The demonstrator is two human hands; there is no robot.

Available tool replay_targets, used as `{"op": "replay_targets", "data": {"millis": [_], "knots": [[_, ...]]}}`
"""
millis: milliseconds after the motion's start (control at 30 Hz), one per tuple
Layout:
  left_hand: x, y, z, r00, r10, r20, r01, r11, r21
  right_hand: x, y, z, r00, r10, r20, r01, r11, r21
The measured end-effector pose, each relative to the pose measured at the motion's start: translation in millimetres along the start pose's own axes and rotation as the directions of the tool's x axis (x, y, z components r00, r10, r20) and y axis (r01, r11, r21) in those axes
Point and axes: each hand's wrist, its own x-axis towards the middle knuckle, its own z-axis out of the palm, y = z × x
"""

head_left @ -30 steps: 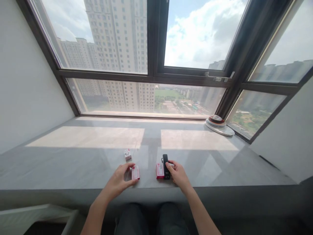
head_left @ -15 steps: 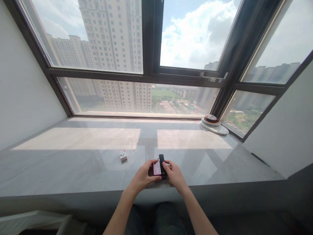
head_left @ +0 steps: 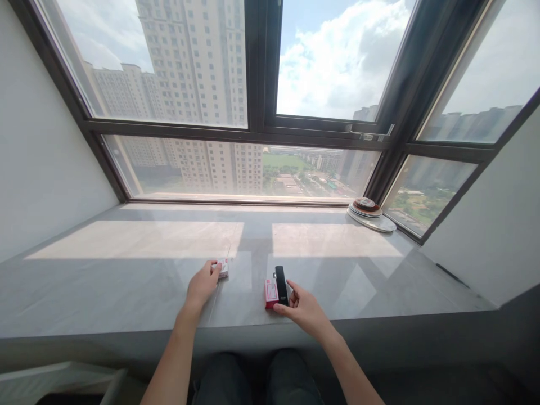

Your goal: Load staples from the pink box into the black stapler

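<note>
We sit at a wide grey sill [head_left: 126, 292] under a big window, and we take the black stapler [head_left: 280, 278] as our marker for everything else. It lies flat on the sill with its long side running away from us, and a red box [head_left: 270, 293] rests right against its left side, touching it.

Our right hand [head_left: 304, 308] is just below and to the right of the stapler — the fingertips [head_left: 291, 286] reach its near end, loosely curled and spread rather than clamped, so we touch it without truly gripping it. Whether the thumb presses the red box we cannot tell.

Our left hand [head_left: 202, 284] is well to the left of the stapler, its fingers closing on a small white-and-red box [head_left: 222, 268] that sits on the sill slightly farther from us than the stapler's middle. The fingertips pinch it at its left edge, and the box looks as if it rests on the surface, though the hand hides its near side.

Far off to the right of the stapler, near the window frame [head_left: 257, 126], a stack of round plates [head_left: 371, 216] stands in the sun — well apart from both hands.
</note>
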Motion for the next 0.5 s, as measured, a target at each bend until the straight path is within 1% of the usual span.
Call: {"op": "replay_targets", "data": {"millis": [100,200,267,367,433,500], "knots": [[-7,24,22.5,0.993,0.09,0.079,-0.088,0.996,-0.033,1,-11,-1,0.998,-0.04,0.043,0.042,0.997,-0.069],[-21,54,46.3,0.975,0.176,0.136,-0.168,0.983,-0.073,3,-21,2,0.993,-0.094,0.074,0.101,0.989,-0.105],[-31,71,58.3,0.959,0.226,0.168,-0.21,0.972,-0.11,5,-25,5,0.99,-0.117,0.077,0.126,0.986,-0.111],[-42,91,68.5,0.943,0.271,0.194,-0.243,0.957,-0.156,8,-26,9,0.987,-0.135,0.082,0.143,0.985,-0.1],[-47,97,71.0,0.941,0.279,0.193,-0.248,0.954,-0.167,10,-25,11,0.987,-0.141,0.082,0.147,0.985,-0.085],[-51,100,72.4,0.939,0.281,0.196,-0.25,0.953,-0.169,12,-23,11,0.986,-0.141,0.083,0.148,0.986,-0.072]]}}
